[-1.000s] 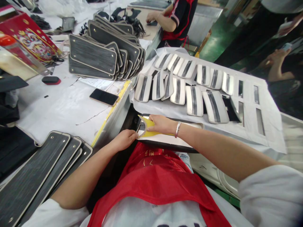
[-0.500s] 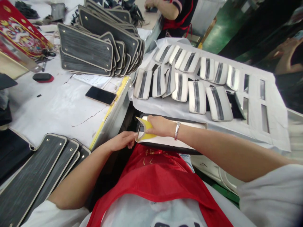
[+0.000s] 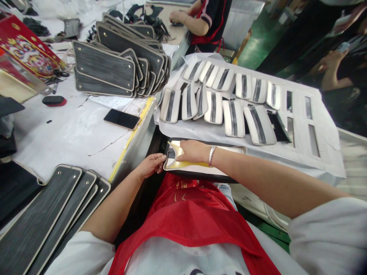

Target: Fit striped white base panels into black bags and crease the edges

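Note:
A long black piece with a pale lining and raised rim (image 3: 229,149) lies across my lap, in front of the red apron. At its left end, my left hand (image 3: 153,165) is closed, thumb and fingers pinching the rim. My right hand (image 3: 193,151) lies over the inside of the piece, closed on a thin yellow sheet (image 3: 173,164) with a curved, notched end. The sheet's far part is hidden under this hand, which wears a silver bracelet at the wrist. Beyond the piece, pale curved panels with a dark stripe (image 3: 233,118) stand in rows on a white-covered table.
Dark panels with pale edging (image 3: 104,67) are stacked on the left table, and several more (image 3: 43,217) lean nearer me. A phone (image 3: 122,119) lies by the yellow-taped table edge (image 3: 130,137). Another person's arm (image 3: 195,23) is at the back; a further person holds a phone at right.
The yellow sheet has turned flatter into the lined piece under my right hand. My left fingers have risen slightly and closed at the rim. The view has shifted a little.

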`<state>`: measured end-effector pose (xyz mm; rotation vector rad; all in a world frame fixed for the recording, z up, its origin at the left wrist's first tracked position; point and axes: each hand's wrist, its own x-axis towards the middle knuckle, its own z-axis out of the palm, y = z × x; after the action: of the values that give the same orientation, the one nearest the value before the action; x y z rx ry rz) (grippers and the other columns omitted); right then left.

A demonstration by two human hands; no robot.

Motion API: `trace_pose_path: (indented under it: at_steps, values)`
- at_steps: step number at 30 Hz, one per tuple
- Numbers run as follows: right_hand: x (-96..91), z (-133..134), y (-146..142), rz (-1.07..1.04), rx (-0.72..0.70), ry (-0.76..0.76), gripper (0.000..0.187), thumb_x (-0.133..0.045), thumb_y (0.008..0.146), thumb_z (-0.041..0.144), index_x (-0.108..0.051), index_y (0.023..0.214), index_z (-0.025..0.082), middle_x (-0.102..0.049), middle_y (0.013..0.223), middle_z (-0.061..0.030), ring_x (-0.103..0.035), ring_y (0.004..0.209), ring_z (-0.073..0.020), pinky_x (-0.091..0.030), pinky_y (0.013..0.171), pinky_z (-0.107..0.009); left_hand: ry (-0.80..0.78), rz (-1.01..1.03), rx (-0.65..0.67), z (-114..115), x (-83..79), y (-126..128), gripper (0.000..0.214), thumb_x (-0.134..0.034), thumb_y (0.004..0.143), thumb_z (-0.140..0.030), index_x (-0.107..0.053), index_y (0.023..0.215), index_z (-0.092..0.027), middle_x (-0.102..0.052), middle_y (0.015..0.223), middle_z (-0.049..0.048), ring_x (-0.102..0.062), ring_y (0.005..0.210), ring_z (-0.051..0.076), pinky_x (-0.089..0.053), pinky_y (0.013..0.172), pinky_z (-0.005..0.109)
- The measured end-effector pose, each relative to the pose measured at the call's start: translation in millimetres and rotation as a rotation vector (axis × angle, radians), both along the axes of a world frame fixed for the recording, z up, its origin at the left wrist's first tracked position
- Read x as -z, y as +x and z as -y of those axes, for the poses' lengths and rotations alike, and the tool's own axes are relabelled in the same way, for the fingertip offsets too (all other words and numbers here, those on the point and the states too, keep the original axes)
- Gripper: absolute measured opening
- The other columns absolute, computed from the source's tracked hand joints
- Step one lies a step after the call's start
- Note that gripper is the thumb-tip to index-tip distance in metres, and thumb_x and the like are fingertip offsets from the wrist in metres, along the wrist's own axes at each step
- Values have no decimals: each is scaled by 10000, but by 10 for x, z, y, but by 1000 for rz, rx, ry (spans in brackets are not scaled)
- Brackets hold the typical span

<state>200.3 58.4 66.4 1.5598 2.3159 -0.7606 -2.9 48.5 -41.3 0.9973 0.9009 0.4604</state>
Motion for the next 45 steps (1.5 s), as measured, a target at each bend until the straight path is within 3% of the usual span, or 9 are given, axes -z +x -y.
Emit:
trace_pose_path:
  at_steps: [7, 15, 19, 21, 26, 30, 32, 38, 45]
  values:
    - [-70, 59, 35, 75, 5, 53, 516, -584, 769, 544, -613, 981, 75, -670, 971, -204, -644, 900, -298, -455, 690, -294, -12, -50, 17, -36, -124, 24, 458, -688, 676, -546, -449, 620, -160, -491, 452, -52, -454, 358, 51, -334, 355, 150]
    - [-179, 459, -30, 96, -10, 306, 482, -518, 862, 481, -479, 1106, 68, -668, 832, -175, -658, 812, -311, -454, 637, -308, -40, -88, 48, -18, -168, 47, 474, -676, 661, -583, -472, 696, -157, -526, 497, -44, -498, 386, 62, -407, 389, 159]
    - [-278, 760, 104, -116, 188, 286, 406, -474, 875, 504, -512, 1036, 133, -662, 834, -112, -640, 790, -250, -426, 654, -277, -33, -138, 57, -63, -217, 62, 445, -677, 684, -554, -504, 707, -144, -560, 511, -22, -529, 411, 70, -417, 399, 154]
    - [-236, 940, 161, -363, 420, 183, 332, -480, 868, 478, -544, 952, 163, -661, 851, -69, -620, 761, -201, -426, 652, -258, -45, -148, 67, -85, -242, 56, 443, -693, 674, -544, -514, 705, -140, -559, 512, -22, -541, 420, 75, -421, 403, 155]
    - [179, 1336, -96, -896, 943, -478, 224, -499, 857, 373, -557, 799, 165, -608, 659, -12, -531, 531, -120, -394, 482, -217, -90, -122, 87, -121, -256, 26, 443, -735, 639, -522, -527, 702, -136, -552, 513, -26, -560, 439, 87, -463, 439, 180]
    - [460, 1447, -548, -1198, 1245, -500, 185, -518, 869, 329, -527, 765, 177, -571, 614, 12, -501, 495, -88, -396, 460, -188, -139, -66, 84, -117, -222, 14, 410, -749, 649, -478, -546, 739, -134, -564, 538, -17, -570, 459, 94, -475, 460, 193]
    - [510, 1442, -697, -1308, 1301, -545, 210, -497, 888, 341, -538, 772, 172, -583, 622, 6, -502, 482, -85, -394, 433, -181, -159, -26, 69, -103, -203, 6, 393, -739, 668, -469, -545, 722, -131, -569, 543, -7, -567, 462, 96, -473, 471, 201]
    - [503, 1330, -823, -1459, 1220, -881, 196, -549, 875, 312, -597, 938, 133, -661, 755, -48, -593, 563, -109, -465, 432, -176, -225, 108, 23, -64, -154, -40, 569, -525, 725, -697, -496, 581, -147, -545, 505, 12, -552, 469, 112, -464, 508, 233]
    - [524, 1148, -931, -1495, 1379, -748, 148, -545, 878, 233, -606, 959, 125, -686, 856, -60, -638, 635, -109, -548, 558, -223, -259, 279, -36, 21, -129, -20, 576, -441, 762, -714, -535, 633, -160, -616, 598, 27, -574, 536, 132, -446, 525, 232]
